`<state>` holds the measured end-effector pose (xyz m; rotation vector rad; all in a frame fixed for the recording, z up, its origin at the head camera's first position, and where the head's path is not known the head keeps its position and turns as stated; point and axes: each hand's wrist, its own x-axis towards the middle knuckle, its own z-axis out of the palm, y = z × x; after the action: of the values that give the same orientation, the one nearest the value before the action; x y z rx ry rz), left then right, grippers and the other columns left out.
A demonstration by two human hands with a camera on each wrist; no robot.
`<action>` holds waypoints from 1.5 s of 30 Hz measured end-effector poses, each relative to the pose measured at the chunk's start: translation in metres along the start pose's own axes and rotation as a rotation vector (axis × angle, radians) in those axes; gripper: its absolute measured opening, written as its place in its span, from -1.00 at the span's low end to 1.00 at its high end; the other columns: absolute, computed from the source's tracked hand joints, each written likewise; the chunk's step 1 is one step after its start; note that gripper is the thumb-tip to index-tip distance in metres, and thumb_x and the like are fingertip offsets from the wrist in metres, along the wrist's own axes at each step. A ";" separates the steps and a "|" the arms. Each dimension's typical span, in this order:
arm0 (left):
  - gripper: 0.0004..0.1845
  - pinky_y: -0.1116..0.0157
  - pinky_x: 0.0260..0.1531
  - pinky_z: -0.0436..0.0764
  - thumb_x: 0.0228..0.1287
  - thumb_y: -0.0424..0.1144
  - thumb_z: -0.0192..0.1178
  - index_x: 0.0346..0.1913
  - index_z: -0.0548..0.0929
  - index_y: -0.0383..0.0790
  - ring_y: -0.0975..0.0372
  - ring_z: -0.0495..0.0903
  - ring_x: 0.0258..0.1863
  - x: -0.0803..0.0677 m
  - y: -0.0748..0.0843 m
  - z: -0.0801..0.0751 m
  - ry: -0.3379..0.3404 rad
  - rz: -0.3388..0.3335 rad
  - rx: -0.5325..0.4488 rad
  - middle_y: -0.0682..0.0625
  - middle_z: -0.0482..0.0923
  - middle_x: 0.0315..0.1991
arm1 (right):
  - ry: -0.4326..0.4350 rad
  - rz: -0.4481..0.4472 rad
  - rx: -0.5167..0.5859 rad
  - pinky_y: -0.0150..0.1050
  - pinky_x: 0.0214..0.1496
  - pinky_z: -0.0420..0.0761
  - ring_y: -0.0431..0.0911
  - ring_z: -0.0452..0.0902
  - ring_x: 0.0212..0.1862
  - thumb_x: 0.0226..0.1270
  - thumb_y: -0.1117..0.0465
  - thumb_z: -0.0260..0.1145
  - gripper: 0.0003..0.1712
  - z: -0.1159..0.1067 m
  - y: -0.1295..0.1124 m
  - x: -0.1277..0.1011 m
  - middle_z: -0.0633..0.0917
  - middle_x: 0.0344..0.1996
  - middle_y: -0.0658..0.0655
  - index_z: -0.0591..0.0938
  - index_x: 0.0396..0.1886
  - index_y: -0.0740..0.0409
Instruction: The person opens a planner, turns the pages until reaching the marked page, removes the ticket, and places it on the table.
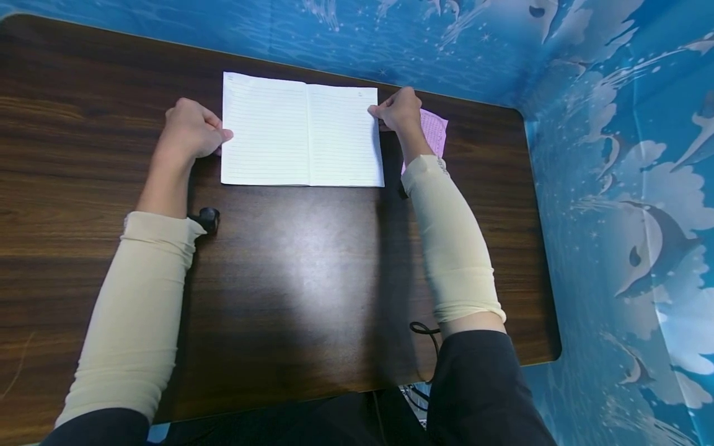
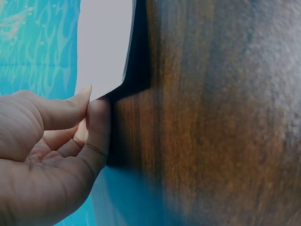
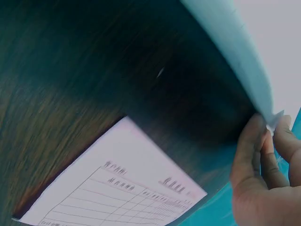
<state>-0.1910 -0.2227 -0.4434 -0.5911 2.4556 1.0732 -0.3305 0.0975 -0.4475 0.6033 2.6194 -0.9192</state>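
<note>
An open notebook (image 1: pixel 268 130) with blank lined pages is spread near the far edge of the table. My left hand (image 1: pixel 193 129) pinches its left edge between thumb and fingers; in the left wrist view the page edge (image 2: pixel 106 47) stands raised above the wood beside the thumb tip. At the other side my right hand (image 1: pixel 400 113) pinches the right edge near the upper corner. The right wrist view shows the notebook's edge (image 3: pixel 235 52) bent up, with shadow beneath it. Close to the right hand lies a pink printed form (image 1: pixel 433 130) with ruled columns.
The dark wood table (image 1: pixel 312 279) ends at a blue curtain (image 1: pixel 613 186) with dolphin prints behind and to the right. A black cable (image 1: pixel 425 328) lies at the near edge by the right forearm. A small black device (image 1: pixel 207 220) sits at the left wrist.
</note>
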 end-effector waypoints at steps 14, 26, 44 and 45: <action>-0.62 0.11 -0.20 0.46 0.42 -0.10 0.19 0.09 0.64 -0.33 0.01 0.41 -0.03 0.003 -0.001 0.000 -0.006 -0.002 0.029 -0.31 0.25 0.28 | 0.062 0.055 -0.023 -0.35 -0.09 0.67 -0.12 0.75 -0.17 0.20 0.12 0.50 -0.77 0.004 -0.007 -0.013 0.73 -0.11 0.06 0.78 -0.17 0.09; -0.57 0.10 -0.11 0.47 0.44 -0.13 0.19 0.20 0.61 -0.36 0.02 0.48 -0.11 0.001 0.003 -0.008 -0.044 0.023 0.050 -0.24 0.51 -0.07 | 0.069 0.080 -0.001 -0.35 -0.11 0.68 -0.15 0.74 -0.16 0.20 0.15 0.49 -0.82 0.004 -0.007 -0.014 0.72 -0.11 0.05 0.76 -0.22 0.08; -0.50 -0.10 0.07 0.41 0.42 -0.03 0.19 0.19 0.61 -0.38 0.28 0.63 -0.44 -0.034 0.059 -0.038 -0.036 0.164 0.119 0.19 0.63 -0.66 | 0.036 0.080 0.037 -0.38 -0.20 0.67 -0.16 0.74 -0.26 0.18 0.15 0.51 -0.82 -0.003 -0.003 -0.007 0.70 -0.17 0.04 0.76 -0.23 0.07; -0.50 -0.05 0.01 0.42 0.42 -0.01 0.19 0.18 0.62 -0.36 0.26 0.61 -0.40 -0.037 0.064 -0.038 -0.033 0.175 0.127 0.20 0.63 -0.64 | 0.020 0.080 0.045 -0.39 -0.19 0.67 -0.17 0.74 -0.24 0.18 0.14 0.50 -0.79 -0.003 -0.003 -0.007 0.70 -0.16 0.03 0.76 -0.20 0.07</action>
<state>-0.2007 -0.2040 -0.3628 -0.3206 2.5608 0.9722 -0.3265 0.0958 -0.4410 0.7265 2.5779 -0.9546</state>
